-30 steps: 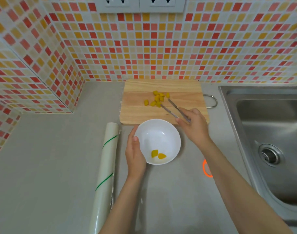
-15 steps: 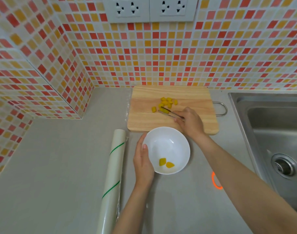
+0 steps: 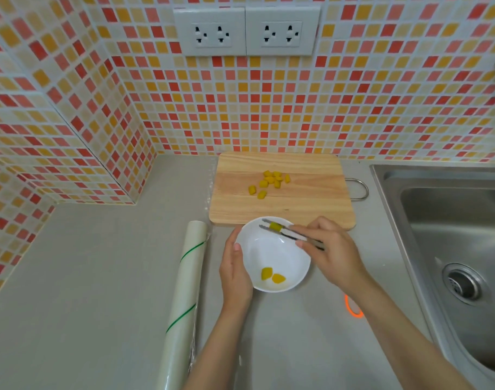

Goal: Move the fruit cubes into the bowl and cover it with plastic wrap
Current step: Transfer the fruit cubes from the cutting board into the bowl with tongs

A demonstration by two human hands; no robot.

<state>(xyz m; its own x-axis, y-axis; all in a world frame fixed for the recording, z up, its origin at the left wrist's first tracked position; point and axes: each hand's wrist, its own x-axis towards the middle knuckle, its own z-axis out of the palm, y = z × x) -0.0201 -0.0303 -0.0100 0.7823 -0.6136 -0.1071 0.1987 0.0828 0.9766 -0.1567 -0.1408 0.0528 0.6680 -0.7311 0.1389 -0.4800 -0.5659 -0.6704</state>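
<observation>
A white bowl [image 3: 285, 250] stands on the grey counter just in front of a wooden cutting board [image 3: 305, 204]. Two yellow fruit cubes [image 3: 271, 275] lie in the bowl's bottom. Several more cubes [image 3: 270, 180] sit in a loose group on the board. My left hand [image 3: 235, 273] holds the bowl's left rim. My right hand [image 3: 335, 253] grips metal tongs [image 3: 290, 233], which pinch one yellow cube [image 3: 275, 227] over the bowl's far rim. A roll of plastic wrap [image 3: 183, 299] lies left of the bowl.
A steel sink [image 3: 452, 249] fills the right side, its edge close to my right forearm. A metal handle [image 3: 360, 188] sticks out from the board's right side. An orange ring [image 3: 352, 306] lies on the counter by my right arm. Tiled walls close the back and left.
My right hand has pulled the tongs back from the board to above the bowl, now pinching one cube. My left hand has stayed on the bowl's rim.
</observation>
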